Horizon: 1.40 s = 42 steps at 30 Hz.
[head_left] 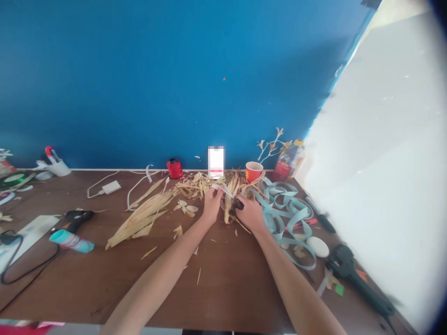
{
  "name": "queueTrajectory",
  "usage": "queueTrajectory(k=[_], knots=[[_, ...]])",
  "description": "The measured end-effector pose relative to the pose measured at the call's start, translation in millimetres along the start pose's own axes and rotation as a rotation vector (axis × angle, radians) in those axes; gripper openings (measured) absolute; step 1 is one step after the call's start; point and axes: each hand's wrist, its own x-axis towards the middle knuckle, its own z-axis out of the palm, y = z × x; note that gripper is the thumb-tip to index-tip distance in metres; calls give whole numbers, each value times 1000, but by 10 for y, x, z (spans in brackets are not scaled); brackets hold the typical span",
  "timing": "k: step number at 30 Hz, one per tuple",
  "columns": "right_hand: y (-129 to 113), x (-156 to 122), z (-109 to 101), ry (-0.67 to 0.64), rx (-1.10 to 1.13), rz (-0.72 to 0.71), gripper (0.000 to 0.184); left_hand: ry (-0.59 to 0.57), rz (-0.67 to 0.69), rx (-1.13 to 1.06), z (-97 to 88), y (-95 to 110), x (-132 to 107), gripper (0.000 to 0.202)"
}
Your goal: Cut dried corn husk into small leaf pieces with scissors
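Observation:
My right hand (250, 213) is closed around the black handles of a pair of scissors (238, 203), whose blades point up and left. Across from it, my left hand (212, 204) pinches a small pale piece that looks like dried husk (217, 187), close to the blade tips. Behind and between the hands lies a heap of dry corn husks (196, 186). One yellowish husk piece (227, 209) hangs toward me beside the scissors. A long bundle of husks (141, 221) rests to the left, with cut petal-shaped pieces (186, 207) near my left wrist.
A lit phone (216, 163) leans on the blue wall behind the husks. A red paper cup (253, 172) and looped light-blue ribbon (279, 218) lie right, with a black glue gun (359, 279). Leftward are red thread (174, 168), a charger (111, 187) and a cyan roll (72, 240).

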Motion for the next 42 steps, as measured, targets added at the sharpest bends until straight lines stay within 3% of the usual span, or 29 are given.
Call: queueTrajectory(k=[7,15,23,31,42], knots=[[-9,0,-28,-8,-3,-6,34,-62,-11,5,27,28,-33,23],[11,-1,-22,-13,0,-12,35,-22,-28,0,20,-5,-10,20],[48,7,-3,-1,34,-37,33,-30,-5,40,9,28,-35,31],[11,11,-65,11,104,54,36,-38,47,142,-22,111,-55,34],[-19,3,-71,-27,64,41,39,-61,70,177,-6,21,-30,30]])
